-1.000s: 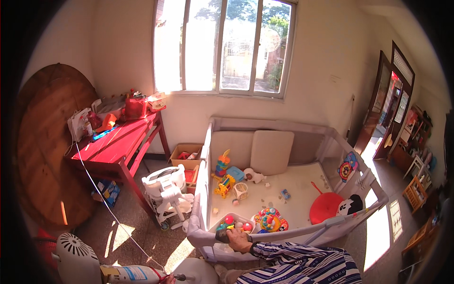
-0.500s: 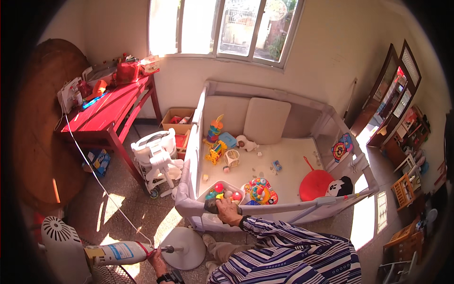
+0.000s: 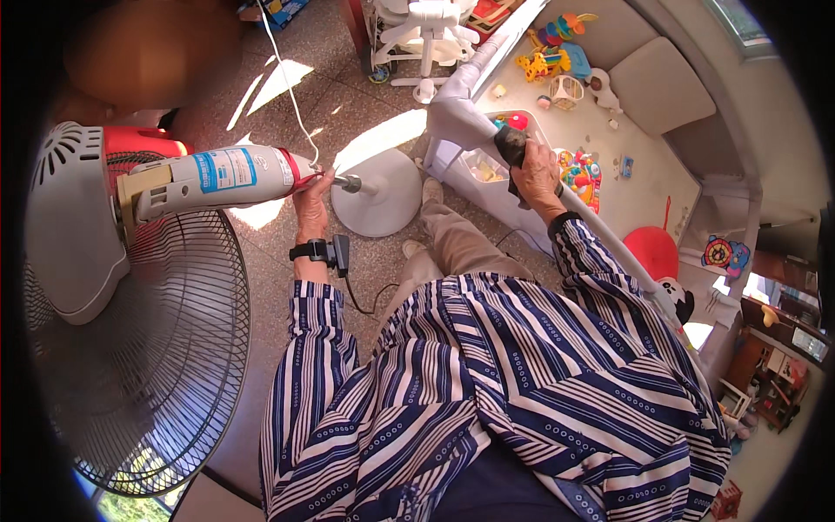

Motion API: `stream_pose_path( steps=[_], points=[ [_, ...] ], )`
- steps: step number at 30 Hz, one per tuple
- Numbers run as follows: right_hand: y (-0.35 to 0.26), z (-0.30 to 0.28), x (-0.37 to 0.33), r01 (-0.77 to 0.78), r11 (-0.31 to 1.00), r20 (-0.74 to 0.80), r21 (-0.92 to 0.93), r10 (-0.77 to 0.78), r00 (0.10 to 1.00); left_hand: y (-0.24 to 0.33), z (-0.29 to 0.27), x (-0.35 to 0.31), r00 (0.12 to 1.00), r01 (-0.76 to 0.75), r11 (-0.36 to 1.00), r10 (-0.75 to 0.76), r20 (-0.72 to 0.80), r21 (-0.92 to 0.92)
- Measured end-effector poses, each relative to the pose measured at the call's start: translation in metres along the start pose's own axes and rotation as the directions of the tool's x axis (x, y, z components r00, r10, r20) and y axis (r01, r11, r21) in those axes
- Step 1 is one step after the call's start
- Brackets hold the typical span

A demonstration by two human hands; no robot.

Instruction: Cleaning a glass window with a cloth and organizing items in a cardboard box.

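A grey and white pedestal fan (image 3: 233, 178) lies tilted on the left, its wire-caged head (image 3: 165, 348) toward the lower left. My left hand (image 3: 311, 209) is closed around the lower end of its neck, beside the metal pole that leads to the round white base (image 3: 376, 196) on the floor. A white cord (image 3: 291, 96) runs up from that end. My right hand (image 3: 537, 177) is curled over the near rail of a grey playpen (image 3: 461, 113), against a dark object (image 3: 511, 146) I cannot make out. Part of its grip is hidden.
Inside the playpen are a bin of balls (image 3: 520, 122), a colourful activity toy (image 3: 581, 178), a yellow toy (image 3: 544, 63) and a red round cushion (image 3: 651, 252). A white folded frame on wheels (image 3: 426, 30) stands beyond. A thin dark cable (image 3: 370, 309) hangs from my left wrist device.
My view has swung downward and to the left, so the window and red table have left it. Both hands keep their places on the fan and the playpen rail.
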State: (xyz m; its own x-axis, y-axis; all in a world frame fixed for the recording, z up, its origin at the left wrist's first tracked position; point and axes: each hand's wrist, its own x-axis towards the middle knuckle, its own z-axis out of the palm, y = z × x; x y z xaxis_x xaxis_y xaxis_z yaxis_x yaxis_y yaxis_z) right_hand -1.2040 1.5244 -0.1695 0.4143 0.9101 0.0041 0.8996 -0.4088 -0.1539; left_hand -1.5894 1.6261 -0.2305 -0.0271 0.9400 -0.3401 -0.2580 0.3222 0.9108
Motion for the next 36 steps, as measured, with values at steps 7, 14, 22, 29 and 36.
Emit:
stream_pose_path(
  steps=[7,14,22,29,36],
  points=[
    [0.008,0.004,0.000,0.017,1.000,-0.029,-0.024,-0.017,0.999,0.015,-0.003,-0.002,0.999,-0.031,0.999,0.031,-0.042,-0.007],
    [0.008,0.007,-0.001,0.053,0.997,-0.031,-0.060,-0.055,0.998,0.020,-0.034,-0.005,0.988,-0.004,1.000,0.009,-0.152,0.031],
    [0.012,0.011,-0.002,0.047,0.999,-0.023,-0.026,-0.048,0.999,0.024,-0.057,-0.009,0.971,0.008,0.999,0.002,-0.238,0.043],
    [0.010,0.014,-0.002,0.054,0.999,-0.019,-0.001,-0.054,0.998,0.024,-0.071,-0.012,0.964,0.036,0.995,-0.009,-0.265,0.096],
    [0.017,0.021,-0.001,0.080,0.995,-0.094,-0.067,-0.086,0.992,0.022,-0.090,-0.012,0.968,0.008,0.998,0.009,-0.251,0.067]
  ],
)
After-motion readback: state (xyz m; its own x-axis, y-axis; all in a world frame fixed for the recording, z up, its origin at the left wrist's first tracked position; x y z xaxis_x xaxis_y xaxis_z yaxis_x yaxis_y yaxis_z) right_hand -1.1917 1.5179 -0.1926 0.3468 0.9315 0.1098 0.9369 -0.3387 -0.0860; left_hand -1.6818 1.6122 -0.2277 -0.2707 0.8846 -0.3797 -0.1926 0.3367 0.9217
